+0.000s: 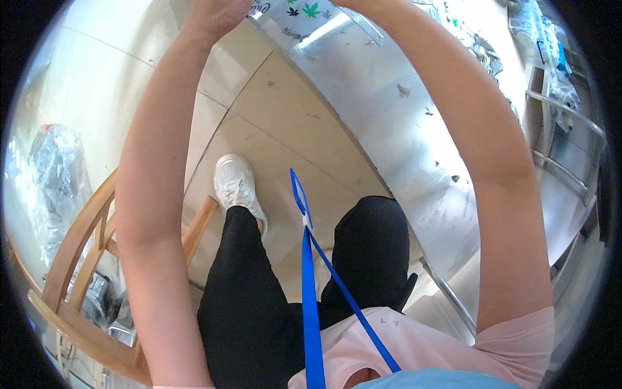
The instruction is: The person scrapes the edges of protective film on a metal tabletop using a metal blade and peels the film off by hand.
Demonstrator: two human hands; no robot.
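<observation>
Printed sheet [304, 9], pale, cut off by the top edge of the view; markings: one green leaf shape, smaller black and grey leaf shapes, dark script lettering at its left end. Location: top centre, over the near-left end of the shiny metal tabletop [402, 123], between the two hands. Orientation: green leaf's tips point mostly up and outward; lettering slants up to the right. Visible part runs crosswise from left hand [220, 14] to right hand [354, 3]; full long axis cannot be told, the rest being out of view. Left hand: at the sheet's lettered end, fingers mostly cropped; whether they are together or apart cannot be told. Right hand: only a sliver at the top edge, near the sheet's other side; grip likewise cannot be told. Clear strip [367, 27] lies beside the right forearm. Tabletop bears scattered dark flecks. Farther out: blue lanyard [311, 292] hanging in front of the body, tiled floor [265, 97], white shoe [234, 181], wooden chair [84, 240] at left, clear plastic bag [58, 175] beyond it.
</observation>
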